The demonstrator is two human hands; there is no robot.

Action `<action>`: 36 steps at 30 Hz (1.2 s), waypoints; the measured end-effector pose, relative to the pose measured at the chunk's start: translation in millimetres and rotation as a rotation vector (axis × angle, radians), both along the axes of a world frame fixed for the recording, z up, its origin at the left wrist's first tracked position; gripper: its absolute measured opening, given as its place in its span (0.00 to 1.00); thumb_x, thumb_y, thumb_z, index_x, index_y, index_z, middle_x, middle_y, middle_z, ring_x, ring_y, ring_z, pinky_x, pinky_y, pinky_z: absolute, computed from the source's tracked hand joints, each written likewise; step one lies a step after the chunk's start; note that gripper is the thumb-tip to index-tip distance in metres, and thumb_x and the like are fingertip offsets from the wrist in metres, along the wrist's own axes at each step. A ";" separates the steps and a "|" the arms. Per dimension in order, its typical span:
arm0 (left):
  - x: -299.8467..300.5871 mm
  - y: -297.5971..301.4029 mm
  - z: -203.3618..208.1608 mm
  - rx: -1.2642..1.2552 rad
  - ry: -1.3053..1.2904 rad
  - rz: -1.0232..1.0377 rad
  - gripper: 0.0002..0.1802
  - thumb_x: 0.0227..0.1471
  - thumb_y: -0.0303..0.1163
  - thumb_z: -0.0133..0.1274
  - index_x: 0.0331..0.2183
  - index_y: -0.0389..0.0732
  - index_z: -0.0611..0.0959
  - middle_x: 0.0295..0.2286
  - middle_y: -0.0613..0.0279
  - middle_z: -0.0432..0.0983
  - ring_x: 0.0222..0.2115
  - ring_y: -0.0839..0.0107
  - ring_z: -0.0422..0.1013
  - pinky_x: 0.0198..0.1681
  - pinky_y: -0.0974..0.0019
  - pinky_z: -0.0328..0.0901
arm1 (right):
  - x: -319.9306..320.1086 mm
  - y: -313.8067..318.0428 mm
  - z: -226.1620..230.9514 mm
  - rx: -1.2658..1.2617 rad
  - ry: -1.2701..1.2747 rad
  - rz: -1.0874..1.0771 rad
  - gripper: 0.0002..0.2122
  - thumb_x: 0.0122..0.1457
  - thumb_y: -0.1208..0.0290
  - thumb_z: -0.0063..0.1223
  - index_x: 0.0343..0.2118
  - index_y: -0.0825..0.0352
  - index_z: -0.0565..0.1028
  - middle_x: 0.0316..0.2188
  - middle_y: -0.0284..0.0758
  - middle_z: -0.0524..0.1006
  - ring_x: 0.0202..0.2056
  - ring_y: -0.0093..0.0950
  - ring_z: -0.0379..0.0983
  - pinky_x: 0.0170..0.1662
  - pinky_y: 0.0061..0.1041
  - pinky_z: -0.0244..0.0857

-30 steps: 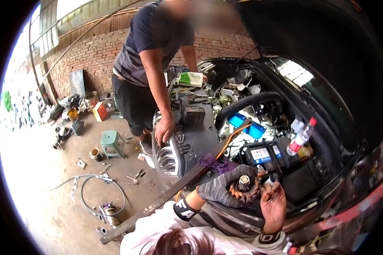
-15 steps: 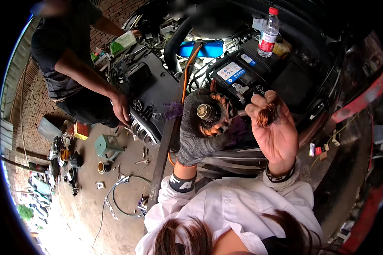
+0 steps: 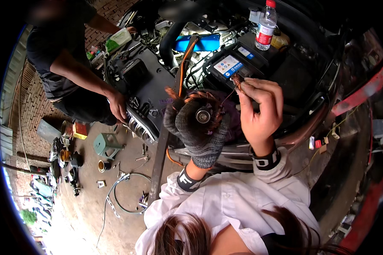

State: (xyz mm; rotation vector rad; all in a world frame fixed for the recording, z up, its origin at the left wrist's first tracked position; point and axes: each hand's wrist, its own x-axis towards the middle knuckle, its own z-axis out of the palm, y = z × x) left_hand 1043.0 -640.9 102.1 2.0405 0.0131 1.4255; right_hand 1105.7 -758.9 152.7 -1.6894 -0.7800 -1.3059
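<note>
My left hand (image 3: 199, 142), in a dark grey knitted glove, is wrapped round a motor armature (image 3: 203, 115). Copper windings circle the armature, and a metal bearing shows at its centre. Bare, my right hand (image 3: 263, 106) pinches a small bundle of copper wire (image 3: 237, 80) between thumb and fingers, up and to the right of the armature. A thin strand runs from this bundle down to the armature's edge. Purple cloth or film shows behind the armature, partly hidden by my glove.
Before me is an open engine bay with a black car battery (image 3: 230, 66), a water bottle (image 3: 266, 27) and a dark upright bar (image 3: 159, 163). At left, a person's hand (image 3: 117, 107) rests by the headlight (image 3: 140, 129). A green stool (image 3: 107, 145) and a cable loop (image 3: 132, 193) are on the floor.
My right hand has turned over and moved up and left with the copper wire. The left hand has tilted the armature, and the strand now stretches between the two.
</note>
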 end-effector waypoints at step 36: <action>13.5 21.1 -36.9 -0.922 0.163 -1.077 0.42 0.38 0.31 0.70 0.55 0.38 0.68 0.52 0.57 0.69 0.50 0.64 0.69 0.54 0.61 0.66 | 5.2 -15.8 -25.8 1.233 1.125 1.420 0.07 0.62 0.79 0.50 0.42 0.73 0.74 0.41 0.38 0.75 0.42 0.23 0.69 0.43 0.18 0.68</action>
